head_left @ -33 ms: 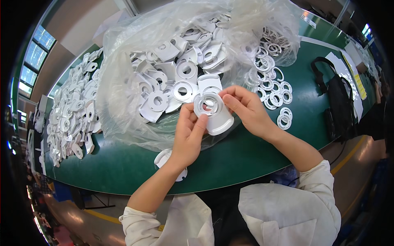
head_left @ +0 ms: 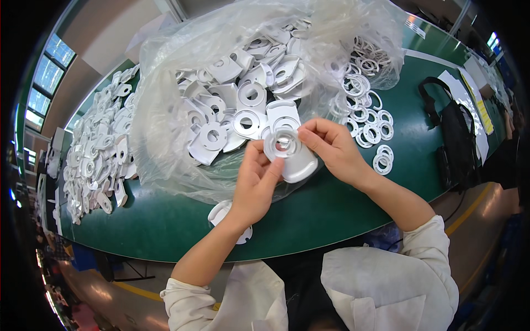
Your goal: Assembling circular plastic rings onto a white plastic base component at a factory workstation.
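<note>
Over the near edge of the bag I hold a white plastic part (head_left: 301,165) with a round, ring-shaped end and a curved lip. The thumb of my left hand (head_left: 256,185) presses on the round end, its fingers closed behind it. My right hand (head_left: 331,146) pinches the rim of the same end between thumb and forefinger. Whether a separate ring is seated in the round end, I cannot tell. Just beyond lie similar white parts (head_left: 251,94) heaped in a clear plastic bag (head_left: 160,160). Partly hidden under my left forearm, another white part (head_left: 220,212) rests on the green table (head_left: 309,226).
A large pile of white parts (head_left: 102,154) covers the table's left side. Loose white rings (head_left: 371,131) are scattered right of the bag, with more under its plastic. Farther right lie a black bag (head_left: 457,129) with a strap and some papers (head_left: 480,138).
The held part has shifted slightly to the right and its round end has tilted a little. Both hands moved slightly with it, keeping their grip.
</note>
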The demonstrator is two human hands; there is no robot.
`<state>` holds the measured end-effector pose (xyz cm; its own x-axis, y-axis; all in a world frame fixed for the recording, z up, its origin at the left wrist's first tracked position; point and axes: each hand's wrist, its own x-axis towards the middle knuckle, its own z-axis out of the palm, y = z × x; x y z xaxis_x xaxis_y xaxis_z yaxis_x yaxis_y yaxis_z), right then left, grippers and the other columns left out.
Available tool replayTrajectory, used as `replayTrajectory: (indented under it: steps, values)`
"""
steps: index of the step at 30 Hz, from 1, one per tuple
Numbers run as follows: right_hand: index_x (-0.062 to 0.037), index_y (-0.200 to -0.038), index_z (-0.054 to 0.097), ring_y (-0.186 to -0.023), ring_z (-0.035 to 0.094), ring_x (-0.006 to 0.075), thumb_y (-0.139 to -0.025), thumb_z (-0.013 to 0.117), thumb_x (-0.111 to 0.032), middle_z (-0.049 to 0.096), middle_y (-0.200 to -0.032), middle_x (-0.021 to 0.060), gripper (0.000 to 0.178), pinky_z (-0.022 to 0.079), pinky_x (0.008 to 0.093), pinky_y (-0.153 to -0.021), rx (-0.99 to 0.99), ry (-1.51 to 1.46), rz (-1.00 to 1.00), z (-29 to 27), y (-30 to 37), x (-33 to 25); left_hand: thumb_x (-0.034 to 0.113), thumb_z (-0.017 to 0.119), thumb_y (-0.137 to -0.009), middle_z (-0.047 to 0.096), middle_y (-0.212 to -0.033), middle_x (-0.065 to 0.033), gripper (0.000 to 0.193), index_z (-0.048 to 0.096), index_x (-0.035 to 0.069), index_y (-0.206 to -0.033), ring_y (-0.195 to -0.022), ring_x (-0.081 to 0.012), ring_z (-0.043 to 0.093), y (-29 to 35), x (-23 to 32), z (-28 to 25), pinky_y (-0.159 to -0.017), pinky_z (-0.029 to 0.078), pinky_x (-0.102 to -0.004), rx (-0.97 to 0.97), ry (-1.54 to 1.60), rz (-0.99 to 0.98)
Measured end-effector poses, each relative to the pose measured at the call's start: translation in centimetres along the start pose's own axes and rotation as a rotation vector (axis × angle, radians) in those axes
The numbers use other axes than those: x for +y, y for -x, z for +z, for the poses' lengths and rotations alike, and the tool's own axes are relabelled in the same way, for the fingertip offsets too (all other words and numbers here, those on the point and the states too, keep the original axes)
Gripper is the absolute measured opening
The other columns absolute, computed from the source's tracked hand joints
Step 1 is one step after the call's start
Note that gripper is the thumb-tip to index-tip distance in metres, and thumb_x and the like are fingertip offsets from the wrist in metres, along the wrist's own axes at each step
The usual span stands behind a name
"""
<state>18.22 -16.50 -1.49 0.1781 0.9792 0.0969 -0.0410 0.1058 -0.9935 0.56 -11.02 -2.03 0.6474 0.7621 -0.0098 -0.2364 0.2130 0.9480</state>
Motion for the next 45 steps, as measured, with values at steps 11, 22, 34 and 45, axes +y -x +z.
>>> replayTrajectory:
  steps: [11,22,34,45]
  values:
    - [0.001,-0.097,0.063,-0.076,0.06,0.0165,-0.092,0.057,-0.01,0.063,-0.085,0.0084,0.013,0.046,0.0263,-0.069,-0.126,0.492,-0.289,-0.1,0.4,-0.7,0.027,0.038,-0.102,0.058,-0.097,-0.0003,0.032,0.055,0.003,-0.115,-0.087,-0.0071,0.051,-0.3,0.3,-1.9,-0.075,0.044,-0.0221,-0.285,-0.323,-0.01]
    - [-0.0003,-0.096,0.062,-0.074,0.062,0.0201,-0.091,0.059,-0.008,0.064,-0.084,0.0103,0.01,0.047,0.029,-0.067,-0.185,0.499,-0.263,-0.3,0.4,-0.4,0.018,0.045,-0.099,0.058,-0.071,-0.0108,0.024,0.059,0.001,-0.092,-0.061,-0.0202,0.053,0.0,1.1,-1.3,-0.057,0.041,-0.033,-0.172,-0.742,0.036]
    - [0.0002,-0.094,0.059,-0.073,0.058,0.0092,-0.094,0.058,-0.011,0.062,-0.081,0.0045,0.011,0.044,0.025,-0.064,-0.24,0.51,-0.133,0.4,0.8,0.0,0.019,0.05,-0.097,0.057,-0.07,-0.0134,0.021,0.057,-0.001,-0.094,-0.061,-0.0183,0.058,-0.3,0.6,-1.9,-0.054,0.042,-0.0348,-0.11,-0.745,0.093]
    - [-0.0064,-0.092,0.054,-0.07,0.052,0.0021,-0.096,0.058,-0.017,0.059,-0.08,-0.0024,0.012,0.041,0.0188,-0.06,0.069,-0.138,0.093,1.1,0.4,1.3,0.013,0.063,-0.087,0.064,-0.084,-0.018,0.037,0.042,-0.001,-0.114,-0.068,-0.0275,0.065,0.3,0.7,0.0,-0.059,0.049,-0.0355,-0.097,-0.786,0.159]
